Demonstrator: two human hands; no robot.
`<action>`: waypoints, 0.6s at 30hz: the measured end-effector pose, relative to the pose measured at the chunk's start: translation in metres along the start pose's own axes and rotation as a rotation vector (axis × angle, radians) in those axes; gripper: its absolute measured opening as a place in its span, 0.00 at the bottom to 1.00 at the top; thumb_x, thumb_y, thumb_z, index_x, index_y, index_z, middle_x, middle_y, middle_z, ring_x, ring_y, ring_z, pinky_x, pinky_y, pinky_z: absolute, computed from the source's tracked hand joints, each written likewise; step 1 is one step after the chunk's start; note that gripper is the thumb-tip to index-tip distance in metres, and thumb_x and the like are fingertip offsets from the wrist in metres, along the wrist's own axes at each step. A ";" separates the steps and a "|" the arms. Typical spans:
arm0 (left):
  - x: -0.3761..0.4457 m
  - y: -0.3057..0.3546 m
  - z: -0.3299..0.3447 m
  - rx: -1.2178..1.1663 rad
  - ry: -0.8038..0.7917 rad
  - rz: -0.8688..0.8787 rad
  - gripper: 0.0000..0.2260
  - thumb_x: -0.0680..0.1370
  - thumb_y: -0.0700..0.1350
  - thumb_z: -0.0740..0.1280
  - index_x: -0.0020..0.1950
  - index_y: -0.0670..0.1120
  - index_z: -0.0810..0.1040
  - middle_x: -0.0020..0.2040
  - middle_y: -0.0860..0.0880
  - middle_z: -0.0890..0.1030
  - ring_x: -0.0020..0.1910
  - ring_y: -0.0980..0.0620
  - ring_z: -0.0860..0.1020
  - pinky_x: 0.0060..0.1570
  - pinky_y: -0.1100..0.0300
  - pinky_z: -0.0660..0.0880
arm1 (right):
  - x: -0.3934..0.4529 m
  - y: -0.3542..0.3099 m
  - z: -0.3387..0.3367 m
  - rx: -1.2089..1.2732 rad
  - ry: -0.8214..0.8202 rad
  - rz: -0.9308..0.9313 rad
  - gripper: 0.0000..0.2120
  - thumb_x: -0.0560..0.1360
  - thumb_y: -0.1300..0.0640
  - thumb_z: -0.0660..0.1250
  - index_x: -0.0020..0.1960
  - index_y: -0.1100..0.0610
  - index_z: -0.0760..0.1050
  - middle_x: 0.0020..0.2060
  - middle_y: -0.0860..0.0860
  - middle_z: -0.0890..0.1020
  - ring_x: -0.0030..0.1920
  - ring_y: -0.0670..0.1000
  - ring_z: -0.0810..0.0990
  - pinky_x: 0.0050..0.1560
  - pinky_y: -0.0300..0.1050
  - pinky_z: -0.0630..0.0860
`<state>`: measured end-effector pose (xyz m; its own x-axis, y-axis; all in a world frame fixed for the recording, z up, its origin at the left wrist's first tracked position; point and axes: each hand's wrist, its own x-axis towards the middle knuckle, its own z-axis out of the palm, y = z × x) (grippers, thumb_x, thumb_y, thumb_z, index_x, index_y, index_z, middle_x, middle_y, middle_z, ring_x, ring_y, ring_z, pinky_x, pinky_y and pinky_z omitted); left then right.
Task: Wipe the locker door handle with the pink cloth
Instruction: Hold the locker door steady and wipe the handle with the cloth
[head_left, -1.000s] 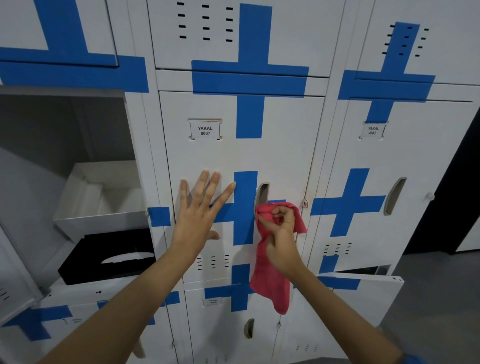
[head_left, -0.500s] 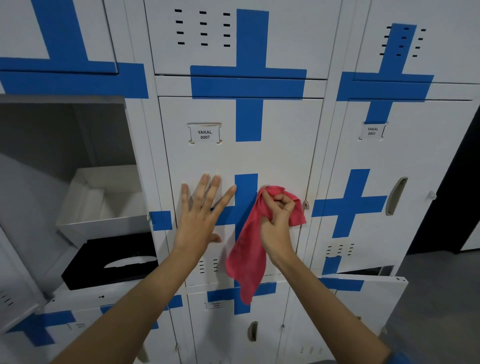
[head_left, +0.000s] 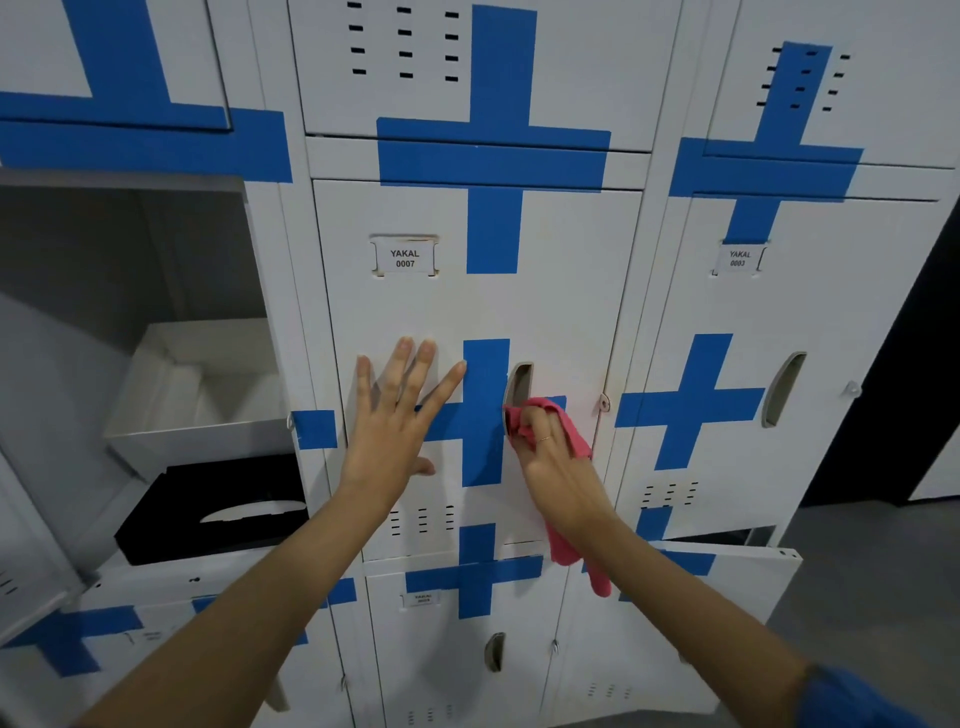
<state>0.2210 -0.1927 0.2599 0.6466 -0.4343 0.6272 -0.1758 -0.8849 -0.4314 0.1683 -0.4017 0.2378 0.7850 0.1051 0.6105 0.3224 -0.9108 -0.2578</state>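
The left hand (head_left: 387, 431) lies flat on the white locker door (head_left: 478, 312), fingers spread, palm over the left arm of the blue tape cross (head_left: 485, 410). The right hand (head_left: 550, 457) is closed around the pink cloth (head_left: 569, 431), pressing a bunched part against the lower end of the recessed door handle (head_left: 519, 384); the handle's upper part is bare. A tail of the cloth hangs below the wrist. It seems the fingertips push cloth into the recess, though they are hidden. The label (head_left: 405, 257) above reads YAKAL 0007. The locker to the left stands open with a white box (head_left: 197, 384) and a black box (head_left: 208, 509) inside.
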 end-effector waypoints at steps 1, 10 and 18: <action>0.000 0.000 0.000 -0.004 -0.001 -0.002 0.66 0.57 0.69 0.75 0.78 0.52 0.33 0.77 0.40 0.32 0.77 0.38 0.35 0.73 0.33 0.51 | 0.001 0.005 0.003 -0.215 -0.032 -0.113 0.19 0.73 0.64 0.70 0.63 0.60 0.73 0.56 0.54 0.76 0.51 0.53 0.78 0.47 0.44 0.80; -0.001 -0.001 -0.003 0.008 0.003 0.002 0.66 0.57 0.69 0.75 0.78 0.52 0.34 0.77 0.40 0.32 0.77 0.38 0.37 0.73 0.33 0.50 | 0.029 -0.002 -0.010 -0.802 -0.077 -0.266 0.16 0.65 0.62 0.76 0.52 0.61 0.80 0.67 0.62 0.68 0.65 0.60 0.67 0.55 0.51 0.75; -0.001 -0.001 -0.001 -0.012 0.011 0.006 0.66 0.57 0.68 0.75 0.78 0.52 0.32 0.77 0.41 0.32 0.77 0.38 0.35 0.73 0.33 0.50 | 0.046 -0.003 -0.043 -0.649 0.047 -0.286 0.15 0.63 0.64 0.76 0.50 0.62 0.79 0.64 0.62 0.70 0.58 0.61 0.75 0.43 0.51 0.80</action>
<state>0.2197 -0.1916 0.2601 0.6374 -0.4411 0.6318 -0.1887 -0.8843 -0.4270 0.1807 -0.4113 0.2990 0.6881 0.3716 0.6232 0.1207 -0.9056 0.4067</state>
